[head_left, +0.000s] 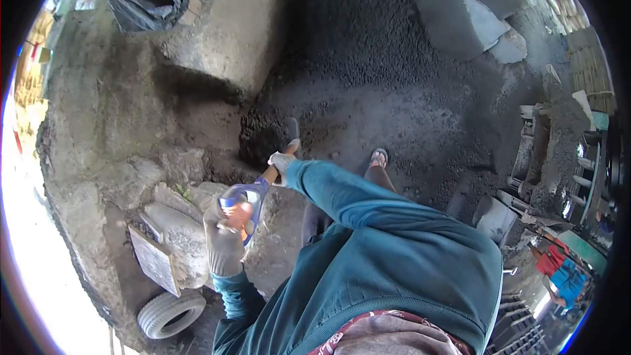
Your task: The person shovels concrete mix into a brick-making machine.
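Note:
My left hand (225, 243), in a pale worn glove, is closed around the blue grip end of a shovel (269, 174); the fingers are slightly blurred. Further down the wooden shaft, my right hand (282, 163) wraps it, also gloved. The shovel slants away from my left side, its lower end beside a heap of dark, lumpy, wet-looking material (259, 137). My sandalled right foot (379, 156) stands on the dark floor to the right of the shovel.
A large mound of dark gravelly mix (368, 26) spreads ahead. Rough concrete blocks (223, 20) border the left, with a tyre (172, 314) and a leaning board (154, 260) nearer me. At right are a dirt-caked machine frame (542, 151) and another person (562, 276).

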The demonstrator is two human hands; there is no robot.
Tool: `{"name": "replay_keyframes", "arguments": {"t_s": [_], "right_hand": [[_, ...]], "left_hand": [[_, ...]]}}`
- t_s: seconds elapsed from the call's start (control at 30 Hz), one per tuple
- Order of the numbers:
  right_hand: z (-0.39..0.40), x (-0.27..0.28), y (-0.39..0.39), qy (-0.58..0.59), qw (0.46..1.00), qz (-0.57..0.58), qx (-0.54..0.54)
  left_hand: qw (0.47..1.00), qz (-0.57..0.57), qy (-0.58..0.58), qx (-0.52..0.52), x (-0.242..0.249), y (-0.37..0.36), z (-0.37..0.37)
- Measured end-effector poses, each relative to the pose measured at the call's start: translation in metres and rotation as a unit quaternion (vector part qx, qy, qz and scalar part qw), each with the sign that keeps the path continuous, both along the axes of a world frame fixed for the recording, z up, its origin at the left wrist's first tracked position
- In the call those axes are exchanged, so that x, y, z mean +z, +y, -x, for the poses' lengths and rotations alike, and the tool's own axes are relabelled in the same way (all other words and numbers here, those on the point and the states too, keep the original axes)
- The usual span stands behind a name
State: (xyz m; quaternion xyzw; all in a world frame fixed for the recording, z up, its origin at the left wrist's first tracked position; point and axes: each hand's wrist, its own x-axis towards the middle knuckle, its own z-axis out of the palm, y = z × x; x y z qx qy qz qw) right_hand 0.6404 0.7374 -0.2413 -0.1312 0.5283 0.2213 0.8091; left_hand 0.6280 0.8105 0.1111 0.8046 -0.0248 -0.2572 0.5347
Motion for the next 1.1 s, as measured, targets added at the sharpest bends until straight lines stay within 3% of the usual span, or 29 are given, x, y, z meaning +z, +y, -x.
{"name": "replay_keyframes", "arguments": {"t_s": [0.07, 0.1, 0.2, 0.23, 0.27, 0.3, 0.33, 0.37, 0.43, 0.5, 0.57, 0.6, 0.67, 0.7, 0.73, 0.8, 0.87, 0.93, 1.07, 1.1], "right_hand": [[-0.005, 0.009, -0.004, -0.022, 0.995, -0.026, -0.095], [-0.009, 0.012, -0.012, -0.035, 0.989, -0.038, -0.142], [0.003, 0.027, -0.073, -0.080, 0.986, -0.094, -0.112], [0.010, 0.046, -0.103, -0.079, 0.988, -0.096, -0.090], [0.017, 0.050, -0.132, -0.098, 0.986, -0.124, -0.060], [0.020, -0.001, -0.147, -0.127, 0.989, -0.056, -0.049], [0.023, 0.016, -0.181, -0.028, 0.999, -0.007, -0.044], [0.025, -0.029, -0.208, -0.032, 0.999, 0.020, -0.028], [0.030, -0.062, -0.258, 0.024, 0.995, 0.089, -0.038], [0.034, -0.027, -0.303, 0.101, 0.979, 0.113, -0.133], [0.043, -0.027, -0.342, 0.053, 0.957, 0.147, -0.245], [0.046, -0.028, -0.360, 0.018, 0.937, 0.159, -0.311], [0.045, -0.025, -0.394, -0.015, 0.902, 0.184, -0.391], [0.043, -0.012, -0.410, -0.013, 0.890, 0.200, -0.409], [0.040, 0.026, -0.422, 0.004, 0.878, 0.197, -0.437], [0.039, 0.048, -0.446, -0.018, 0.848, 0.234, -0.476], [0.040, 0.074, -0.464, -0.063, 0.827, 0.259, -0.496], [0.029, 0.081, -0.487, -0.023, 0.828, 0.288, -0.481], [-0.009, 0.061, -0.508, -0.049, 0.831, 0.285, -0.475], [-0.033, 0.061, -0.496, -0.023, 0.837, 0.299, -0.458]], "left_hand": [[0.946, -0.084, -0.221, -0.223, 0.021, -0.024, -0.008], [0.940, -0.093, -0.144, -0.296, 0.018, -0.024, -0.015], [0.889, -0.122, -0.100, -0.429, 0.046, -0.066, -0.021], [0.895, -0.080, -0.127, -0.421, 0.058, -0.084, -0.016], [0.863, -0.061, -0.140, -0.481, 0.060, -0.091, -0.021], [0.828, -0.043, -0.153, -0.538, 0.061, -0.094, -0.031], [0.787, -0.027, -0.165, -0.593, 0.063, -0.100, -0.036], [0.771, 0.019, -0.302, -0.560, 0.077, -0.113, -0.033], [0.775, 0.041, -0.366, -0.513, 0.071, -0.124, -0.047], [0.787, 0.052, -0.462, -0.406, 0.053, -0.142, -0.062], [0.913, 0.004, -0.343, -0.221, 0.026, -0.141, -0.060], [0.948, 0.022, -0.273, -0.164, 0.008, -0.143, -0.063], [0.987, 0.078, -0.138, -0.022, -0.028, -0.147, -0.070], [0.993, 0.117, 0.004, 0.003, -0.037, -0.144, -0.077], [0.977, 0.152, 0.148, 0.026, -0.046, -0.141, -0.084], [0.930, 0.273, 0.241, 0.051, -0.070, -0.139, -0.095], [0.909, 0.299, 0.283, 0.064, -0.101, -0.136, -0.115], [0.880, 0.339, 0.332, 0.035, -0.138, -0.133, -0.144], [0.860, 0.307, 0.393, 0.105, -0.199, -0.134, -0.176], [0.891, 0.272, 0.348, 0.107, -0.227, -0.126, -0.177]]}}
